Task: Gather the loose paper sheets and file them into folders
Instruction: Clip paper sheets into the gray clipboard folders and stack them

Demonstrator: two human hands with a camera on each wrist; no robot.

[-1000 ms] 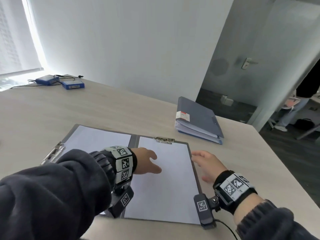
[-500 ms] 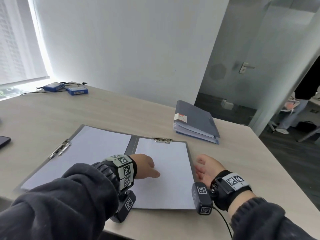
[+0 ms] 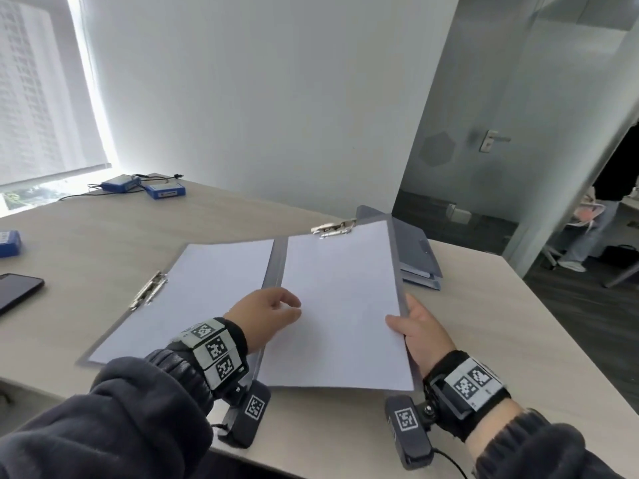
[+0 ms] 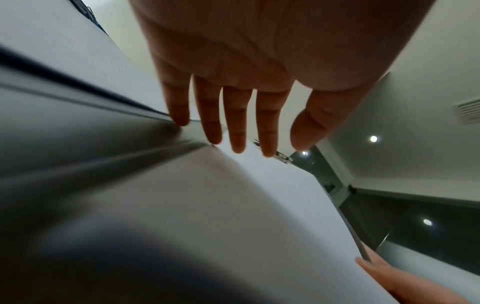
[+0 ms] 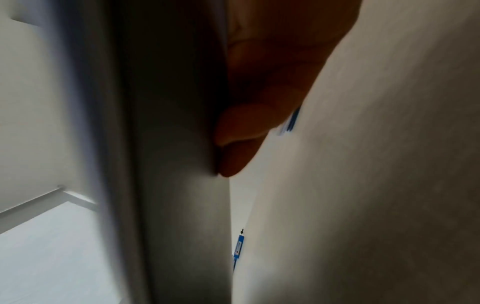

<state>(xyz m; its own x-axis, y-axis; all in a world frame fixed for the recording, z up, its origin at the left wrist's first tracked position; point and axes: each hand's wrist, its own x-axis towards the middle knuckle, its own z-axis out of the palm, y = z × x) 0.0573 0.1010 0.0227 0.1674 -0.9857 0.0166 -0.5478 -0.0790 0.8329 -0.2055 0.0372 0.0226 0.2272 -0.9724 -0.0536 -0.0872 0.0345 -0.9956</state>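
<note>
We have the grey folder [image 3: 276, 267] lying open on the table [image 3: 484, 323] in front of us, a white sheet [image 3: 342, 305] clipped on its right half and another sheet [image 3: 207, 285] on the left half. Our right hand [image 3: 420, 330] grips the outer edge of the right cover, thumb on the paper, fingers tucked under the board, and that half tilts up off the table. It looks a light thing but wide, and the cover seems stiff enough to swing as one piece, so that outer edge strikes us as the place to hold; the paper itself is thin and slick, held only by the clip [image 3: 333, 227] at the top, so the loose bottom could flop or crease. Our left hand [image 3: 268, 314] sits near the spine; the head view suggests a loose curl, but the left wrist view shows the fingers [image 4: 235, 123] stretched out and slack above the page, holding nothing. A second, closed folder [image 3: 418, 254] waits just behind the raised cover.
</note>
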